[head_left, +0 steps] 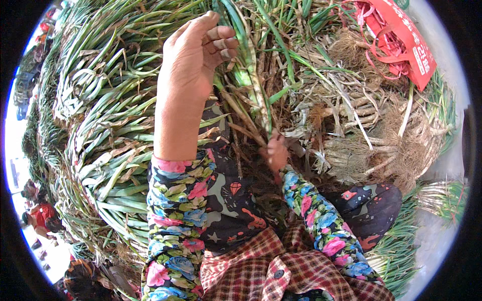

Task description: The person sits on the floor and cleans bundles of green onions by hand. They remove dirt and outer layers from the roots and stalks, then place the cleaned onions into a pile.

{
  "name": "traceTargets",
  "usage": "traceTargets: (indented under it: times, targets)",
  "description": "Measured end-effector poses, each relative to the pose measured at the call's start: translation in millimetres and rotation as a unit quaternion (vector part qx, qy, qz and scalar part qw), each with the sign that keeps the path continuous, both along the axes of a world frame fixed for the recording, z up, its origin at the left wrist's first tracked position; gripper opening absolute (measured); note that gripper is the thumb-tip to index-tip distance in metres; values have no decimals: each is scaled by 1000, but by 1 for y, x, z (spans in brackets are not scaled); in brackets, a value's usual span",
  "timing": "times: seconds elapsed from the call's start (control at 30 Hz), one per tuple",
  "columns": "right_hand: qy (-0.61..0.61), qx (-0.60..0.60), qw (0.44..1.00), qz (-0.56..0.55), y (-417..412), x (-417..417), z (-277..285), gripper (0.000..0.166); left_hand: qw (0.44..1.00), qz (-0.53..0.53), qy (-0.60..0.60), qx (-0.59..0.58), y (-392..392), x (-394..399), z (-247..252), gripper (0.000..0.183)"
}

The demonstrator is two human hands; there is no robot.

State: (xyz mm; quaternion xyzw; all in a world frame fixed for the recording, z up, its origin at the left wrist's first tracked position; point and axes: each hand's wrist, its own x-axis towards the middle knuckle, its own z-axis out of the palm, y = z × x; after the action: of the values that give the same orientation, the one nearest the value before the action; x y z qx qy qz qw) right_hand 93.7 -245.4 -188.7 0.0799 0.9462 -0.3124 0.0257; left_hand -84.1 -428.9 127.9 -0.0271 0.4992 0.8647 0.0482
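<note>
My left hand (203, 49) is raised at the upper left, its fingers loosely curled beside the green leaves of some scallion stalks (246, 75). Whether it grips any leaf cannot be seen, as the thumb and inner palm are hidden. Those stalks slant down to the right, with dry brown outer leaves along them. At their lower end my right hand (277, 152) is closed around the stalk bases and blurred. Both arms wear floral sleeves. Under the stalks is the dark patterned cloth (226, 210) over my lap.
A large heap of scallions (113, 150) rises along the left. To the right lie rooted scallions (391, 150) among dry peelings (301, 98). A red bag (403, 41) bearing writing lies at the upper right. Bundled scallions (395, 252) rest on the pale floor (437, 248) at lower right.
</note>
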Motion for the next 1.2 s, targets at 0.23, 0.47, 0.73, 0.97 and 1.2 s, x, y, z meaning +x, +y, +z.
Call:
traceTargets:
  times: [0.23,0.47,0.73,0.97,1.2]
  targets:
    - [-130,-387,913,-12,71,-15,231,37,999,40,2,-14,-7,6,0,20]
    - [-180,-361,909,-105,123,27,213,31,998,-2,-3,-57,27,4,-17,24]
    - [85,-131,983,-96,123,83,299,14,981,-84,-108,-134,66,18,-86,32]
    - [114,-166,974,-102,109,151,332,19,976,-153,-137,73,103,28,-67,32]
    - [24,-204,979,14,77,149,263,33,973,-96,-150,148,106,-2,-36,22]
